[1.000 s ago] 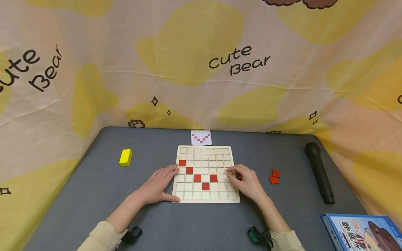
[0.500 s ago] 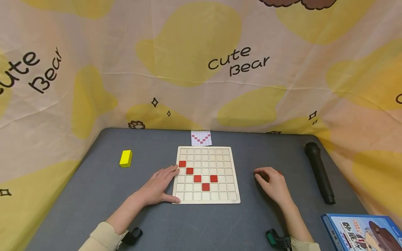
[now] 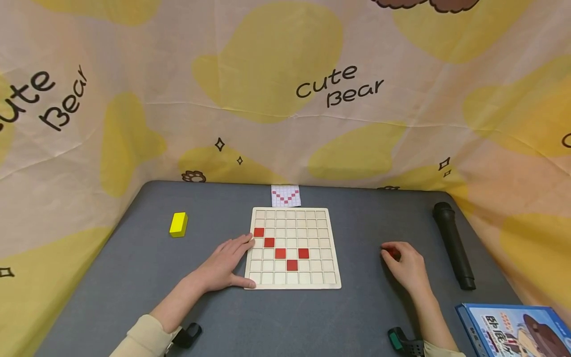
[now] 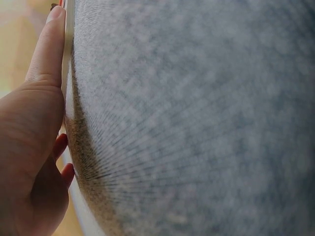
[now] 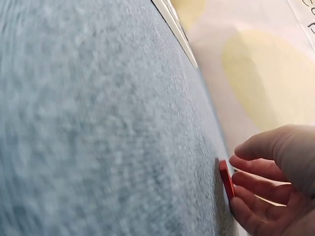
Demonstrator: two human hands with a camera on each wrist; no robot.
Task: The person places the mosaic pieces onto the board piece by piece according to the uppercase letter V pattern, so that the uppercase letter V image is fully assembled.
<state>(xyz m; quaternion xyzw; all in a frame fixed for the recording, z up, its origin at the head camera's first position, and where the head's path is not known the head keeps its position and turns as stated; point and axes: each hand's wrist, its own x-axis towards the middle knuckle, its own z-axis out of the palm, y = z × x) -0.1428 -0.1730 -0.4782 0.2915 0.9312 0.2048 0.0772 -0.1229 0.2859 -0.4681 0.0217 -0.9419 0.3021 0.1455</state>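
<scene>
On the grey table, a white grid board [image 3: 316, 277] bears several red square tiles [image 3: 292, 265] along diagonal lines. My left hand [image 3: 223, 265] rests on the board's left side, fingers extended at the edge and thumb at the near corner. Off to the right, my right hand [image 3: 408, 265] is low over the loose red tiles, its thumb and fingers bent. One red tile [image 5: 226, 178] lies beside those fingertips in the right wrist view, and nothing shows between thumb and forefinger. In the head view the hand mostly hides the loose tiles.
Behind the board lies a small card [image 3: 286, 196] printed with a red V on a grid. A yellow block [image 3: 178, 224] stands at left. To the right are a black microphone [image 3: 454, 245] and a blue box [image 3: 513, 329]. A patterned cloth [image 3: 263, 64] encloses the table.
My right hand has moved right from the board's right edge to the loose red tiles, which it now covers. The left hand has stayed in place on the board.
</scene>
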